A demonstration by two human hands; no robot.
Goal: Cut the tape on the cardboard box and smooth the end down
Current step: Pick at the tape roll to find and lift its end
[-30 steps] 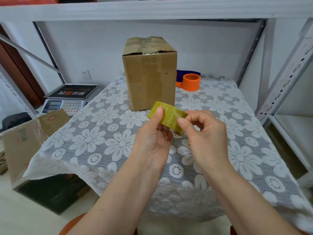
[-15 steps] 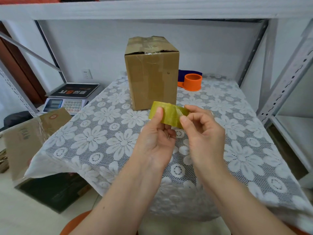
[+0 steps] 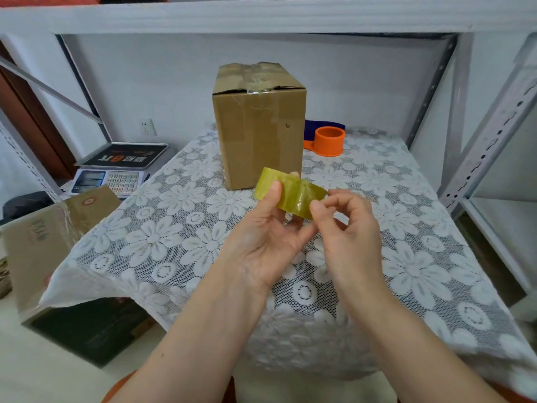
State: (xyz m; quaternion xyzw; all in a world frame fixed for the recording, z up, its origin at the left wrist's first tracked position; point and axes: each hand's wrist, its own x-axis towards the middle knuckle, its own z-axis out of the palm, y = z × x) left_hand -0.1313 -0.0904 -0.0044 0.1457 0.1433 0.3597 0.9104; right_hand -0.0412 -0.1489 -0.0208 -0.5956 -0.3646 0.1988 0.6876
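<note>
You are holding the tape roll [image 3: 290, 193] up in your left hand [image 3: 261, 242], thumb pressed on its outer face and fingers curled behind it. Your right hand [image 3: 348, 237] is closing in a narrow pinch at the roll's right edge, thumb and forefinger working at what looks like the loose end; whether you are actually gripping the end or only picking at it, I cannot tell, as the film is clear and the fingertips cover it.

The box [image 3: 258, 126] is standing upright beyond your hands, just past the roll and well apart from both of them, on the lace cloth [image 3: 174, 228]. It is already carrying tape across its top seam and down its near face, wrinkled at the top edge. No strip is running from your roll to the box, so nothing is waiting to be cut there at present.

Judging by this, you are sitting early in the job: you are freeing the end of the tape. Laying it on the box, cutting it and smoothing the end down all appear to be left.

The orange dispenser [image 3: 328, 141] is lying beyond your right hand, beside the box and untouched. No blade is showing near either hand.
</note>
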